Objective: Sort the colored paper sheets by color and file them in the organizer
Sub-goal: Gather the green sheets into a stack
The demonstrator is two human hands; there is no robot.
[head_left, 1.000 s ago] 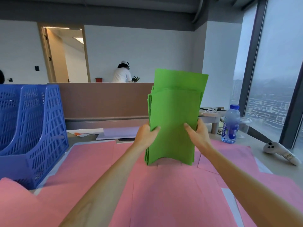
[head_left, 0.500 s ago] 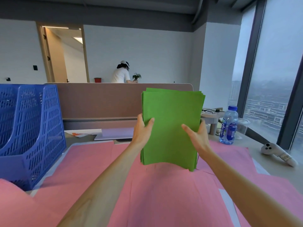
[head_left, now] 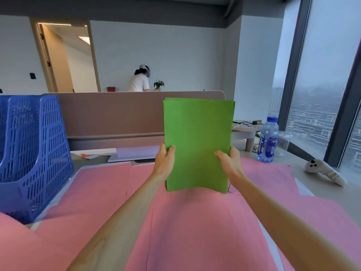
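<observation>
Pink sheets point(head_left: 195, 231) cover most of the tabletop point(head_left: 332, 192), loose and overlapping, so that colour looks yet to be gathered. Blue organizer point(head_left: 33, 153) stands at far left, touching the pink spread. No paper shows in its slots as far as can be seen, so filing prob. not begun. Green stack point(head_left: 197, 141) is held upright and squared above the pink, approx. centre, well apart from the organizer. Left hand point(head_left: 164, 163) and right hand point(head_left: 229, 163) grip its lower side edges, fingers point(head_left: 171, 151) curled round the stack w/ thumbs in front. Est. status: green collected, nothing filed, pink remaining.

Around: low partition point(head_left: 117, 114) behind; lavender sheets point(head_left: 136, 153) just beyond the pink; water bottle point(head_left: 267, 139) at right; white controller point(head_left: 324, 171) near the window. Route left to the organizer looks unobstructed.
</observation>
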